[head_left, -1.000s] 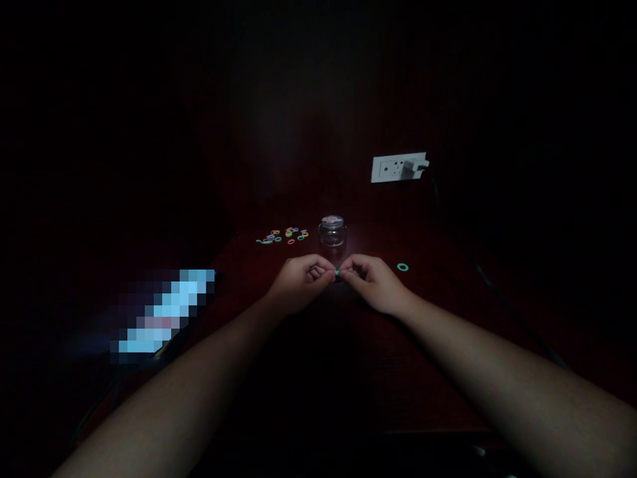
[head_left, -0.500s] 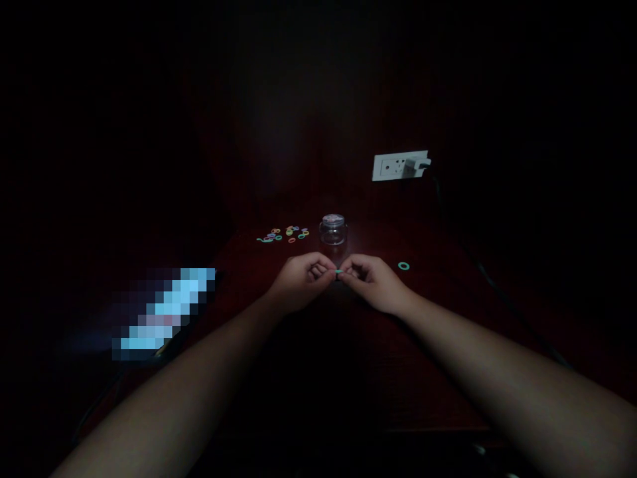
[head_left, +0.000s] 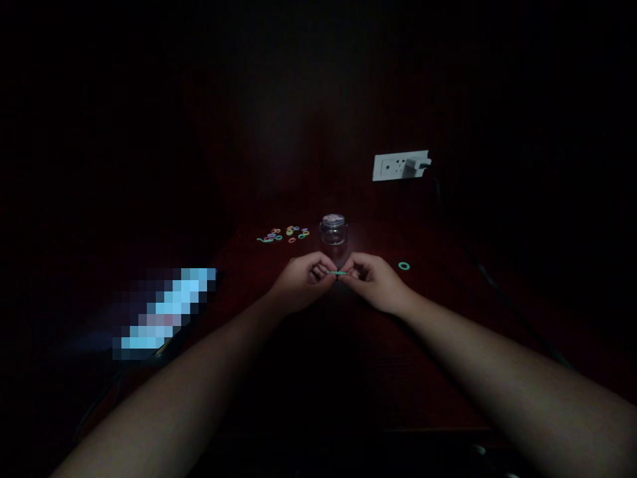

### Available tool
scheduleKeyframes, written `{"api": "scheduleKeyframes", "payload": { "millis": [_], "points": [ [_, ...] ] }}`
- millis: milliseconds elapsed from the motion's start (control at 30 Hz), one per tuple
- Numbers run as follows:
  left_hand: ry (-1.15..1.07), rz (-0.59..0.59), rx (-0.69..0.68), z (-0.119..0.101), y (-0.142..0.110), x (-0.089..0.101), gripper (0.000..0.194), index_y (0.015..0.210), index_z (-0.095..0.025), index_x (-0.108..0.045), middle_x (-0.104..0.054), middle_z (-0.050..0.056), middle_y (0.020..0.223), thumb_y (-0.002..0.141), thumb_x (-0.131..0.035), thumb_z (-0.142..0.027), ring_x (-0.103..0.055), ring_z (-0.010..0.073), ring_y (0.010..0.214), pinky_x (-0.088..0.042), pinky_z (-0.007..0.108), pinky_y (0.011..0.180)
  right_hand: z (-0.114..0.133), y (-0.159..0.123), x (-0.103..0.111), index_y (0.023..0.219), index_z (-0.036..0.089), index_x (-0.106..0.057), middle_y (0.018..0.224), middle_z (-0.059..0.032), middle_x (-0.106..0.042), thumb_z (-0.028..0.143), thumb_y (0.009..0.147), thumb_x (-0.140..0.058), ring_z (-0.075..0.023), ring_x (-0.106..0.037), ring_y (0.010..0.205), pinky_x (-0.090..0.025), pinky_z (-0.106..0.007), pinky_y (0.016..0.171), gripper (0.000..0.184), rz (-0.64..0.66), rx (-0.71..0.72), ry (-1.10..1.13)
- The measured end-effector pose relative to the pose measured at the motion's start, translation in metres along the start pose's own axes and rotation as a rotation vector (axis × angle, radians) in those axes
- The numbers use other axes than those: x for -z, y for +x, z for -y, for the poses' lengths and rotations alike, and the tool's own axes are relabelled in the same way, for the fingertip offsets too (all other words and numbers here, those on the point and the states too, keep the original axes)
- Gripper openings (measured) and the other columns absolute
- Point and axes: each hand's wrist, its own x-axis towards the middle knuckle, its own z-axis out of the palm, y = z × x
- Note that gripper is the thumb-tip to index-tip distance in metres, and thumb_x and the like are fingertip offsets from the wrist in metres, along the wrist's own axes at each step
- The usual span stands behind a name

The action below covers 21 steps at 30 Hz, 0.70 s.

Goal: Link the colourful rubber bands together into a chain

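Observation:
Both hands meet over the table just in front of a lidded clear jar [head_left: 334, 239]. A thin green hair tie [head_left: 338, 273] stretches between their fingertips. My left hand [head_left: 301, 281] pinches its left end between thumb and fingers, while my right hand [head_left: 374, 281] pinches the right end the same way. Another green hair tie [head_left: 403, 266] lies flat on the table to the right of my right hand. Behind my left hand, several small coloured hair ties [head_left: 289, 233] lie in a loose group left of the jar.
A phone-like device with a bright, pixelated screen [head_left: 169, 312] is at the left. On the back wall, a white socket plate [head_left: 398, 166] carries a plugged-in adapter. A dark cable [head_left: 522, 325] runs along the right side of the dark red table [head_left: 423, 392].
More of the green hair tie shows between my fingertips, as a longer thin strip. The hands have barely shifted, and the other things stay in place.

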Motion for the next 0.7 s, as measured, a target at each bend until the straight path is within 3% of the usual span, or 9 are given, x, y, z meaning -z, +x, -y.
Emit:
{"api": "scheduleKeyframes", "payload": {
  "millis": [367, 700],
  "points": [
    [0.044, 0.008, -0.029, -0.003, -0.001, 0.001, 0.019, 0.080, -0.013, -0.058, -0.055, 0.000, 0.067, 0.076, -0.054, -0.031, -0.045, 0.0064, 0.056, -0.038, 0.017, 0.050, -0.001, -0.001, 0.002, 0.068, 0.015, -0.054, 0.054, 0.0036, -0.043, 0.034, 0.073, -0.057, -0.0076, -0.035, 0.050, -0.028, -0.021, 0.047, 0.019, 0.010, 0.012, -0.075],
    [0.223, -0.011, -0.114, 0.002, 0.003, 0.016, 0.016, 0.081, -0.014, -0.059, -0.059, 0.002, 0.073, 0.078, -0.051, -0.028, -0.049, 0.0090, 0.062, -0.039, 0.020, 0.055, -0.003, -0.002, 0.003, 0.068, 0.016, -0.052, 0.053, 0.0044, -0.044, 0.032, 0.074, -0.056, -0.0074, -0.036, 0.049, -0.027, -0.020, 0.046, 0.018, 0.065, -0.002, -0.073]
  ]
}}
